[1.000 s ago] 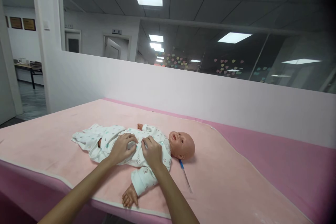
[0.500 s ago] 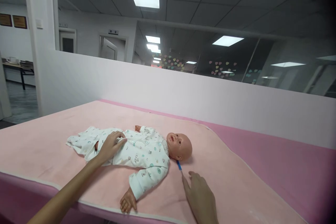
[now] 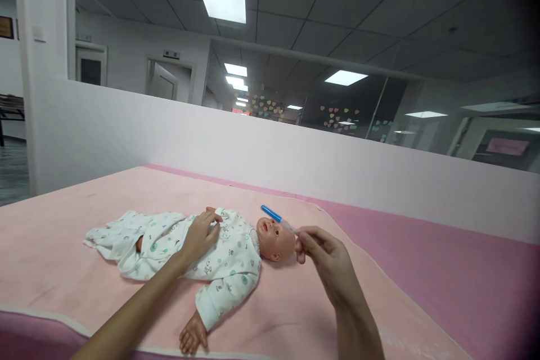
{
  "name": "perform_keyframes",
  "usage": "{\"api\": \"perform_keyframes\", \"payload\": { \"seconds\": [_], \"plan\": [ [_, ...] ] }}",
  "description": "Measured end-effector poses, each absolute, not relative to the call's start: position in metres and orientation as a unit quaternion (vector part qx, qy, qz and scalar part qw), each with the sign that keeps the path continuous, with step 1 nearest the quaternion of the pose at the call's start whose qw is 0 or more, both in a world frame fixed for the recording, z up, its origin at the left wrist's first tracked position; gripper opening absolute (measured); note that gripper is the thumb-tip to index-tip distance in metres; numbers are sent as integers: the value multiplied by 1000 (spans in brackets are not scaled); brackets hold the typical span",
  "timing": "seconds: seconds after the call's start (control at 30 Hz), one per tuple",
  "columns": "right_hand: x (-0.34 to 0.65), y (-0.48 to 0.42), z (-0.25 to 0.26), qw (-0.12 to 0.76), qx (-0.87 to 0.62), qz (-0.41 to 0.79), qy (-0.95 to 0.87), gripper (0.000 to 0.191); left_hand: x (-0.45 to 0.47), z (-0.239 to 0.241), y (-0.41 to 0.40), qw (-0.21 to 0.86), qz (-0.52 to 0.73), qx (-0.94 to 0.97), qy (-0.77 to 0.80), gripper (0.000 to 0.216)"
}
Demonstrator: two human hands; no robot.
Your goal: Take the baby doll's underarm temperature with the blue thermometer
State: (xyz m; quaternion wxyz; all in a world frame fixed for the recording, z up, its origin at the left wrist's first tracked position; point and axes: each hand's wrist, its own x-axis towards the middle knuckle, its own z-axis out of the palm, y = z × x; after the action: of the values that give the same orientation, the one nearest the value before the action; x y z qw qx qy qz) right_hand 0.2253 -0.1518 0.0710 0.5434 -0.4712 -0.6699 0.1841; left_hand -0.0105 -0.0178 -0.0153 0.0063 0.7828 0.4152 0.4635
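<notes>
A baby doll (image 3: pixel 221 244) in a white printed outfit lies on its back, with its bald head toward the right. My left hand (image 3: pixel 202 234) rests on the doll's chest with its fingers loosely stretched, holding nothing. Over the doll's head, my right hand (image 3: pixel 318 247) pinches the pale end of a slim stick (image 3: pixel 271 213) that looks like a thermometer. Its blue end points up and to the left above the doll's face. One doll hand (image 3: pixel 193 333) lies near the front edge of the bed.
A peach-coloured mat (image 3: pixel 304 315) with a pale border covers much of the pink surface (image 3: pixel 442 253). Behind it runs a low white wall (image 3: pixel 295 152) with glass above. An open door (image 3: pixel 163 81) stands in the background.
My right hand has lifted the blue-ended stick off the mat beside the doll's neck and raised it above the head. My left hand has slid up the doll's body toward the chest.
</notes>
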Motion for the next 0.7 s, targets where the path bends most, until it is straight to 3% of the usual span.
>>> {"api": "perform_keyframes", "payload": {
  "seconds": [0.07, 0.17, 0.37, 0.57, 0.7],
  "plan": [
    [208, -141, 73, 518, -419, 203, -718, 40, -8, -24, -14, 21, 437, 798, 414, 20],
    [191, -129, 68, 455, -421, 138, -772, 31, -8, -33, -13, 20, 429, 806, 406, 22],
    [210, -124, 72, 576, -412, 241, -663, 36, -9, -32, -15, 14, 436, 800, 412, 21],
    [231, -125, 58, 573, -465, 161, -656, 35, -8, -34, -17, 14, 437, 799, 412, 22],
    [234, -147, 43, 533, -512, 13, -673, 35, -10, -32, -15, 38, 445, 793, 414, 20]
  ]
}}
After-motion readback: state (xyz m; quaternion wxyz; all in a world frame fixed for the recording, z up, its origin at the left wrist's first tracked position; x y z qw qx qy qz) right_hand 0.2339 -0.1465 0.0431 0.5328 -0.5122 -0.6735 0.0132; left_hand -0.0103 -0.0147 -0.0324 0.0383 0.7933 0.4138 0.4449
